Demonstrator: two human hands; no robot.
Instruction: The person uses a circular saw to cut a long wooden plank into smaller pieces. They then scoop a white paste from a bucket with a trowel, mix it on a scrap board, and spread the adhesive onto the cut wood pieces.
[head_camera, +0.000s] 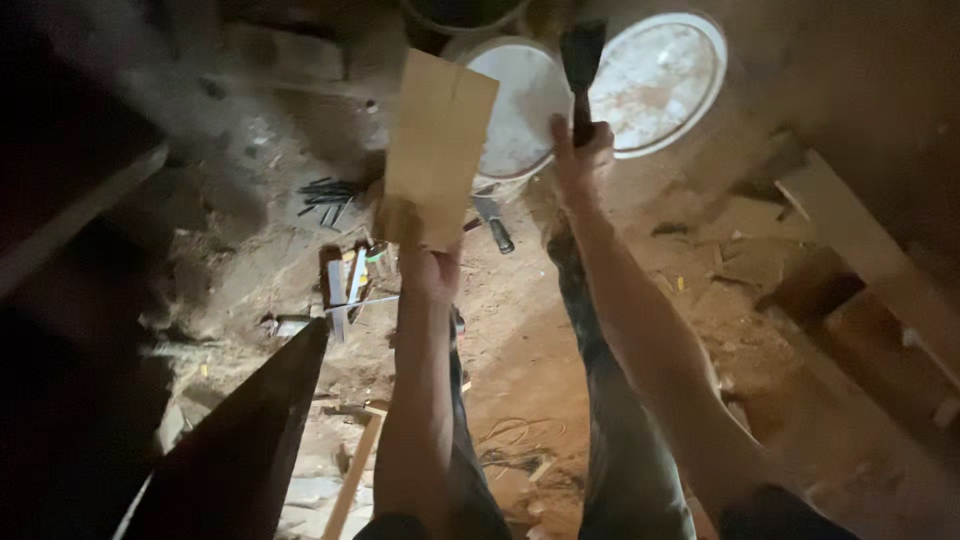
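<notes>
My left hand (428, 262) grips the lower edge of a flat, light-brown wooden board (438, 140) and holds it upright in front of me. My right hand (580, 155) is raised beside it, closed around the dark handle of a hammer-like tool (581, 62) whose head points upward. The tool sits just right of the board, apart from it. Both forearms reach out over a dirt floor.
Two round white bucket lids (660, 80) lie on the ground beyond my hands. A pile of dark nails (325, 198), a chisel-like tool (494, 222) and small scraps lie on the dirt. Wooden planks (870, 250) lie at right, a dark board (240, 440) at lower left.
</notes>
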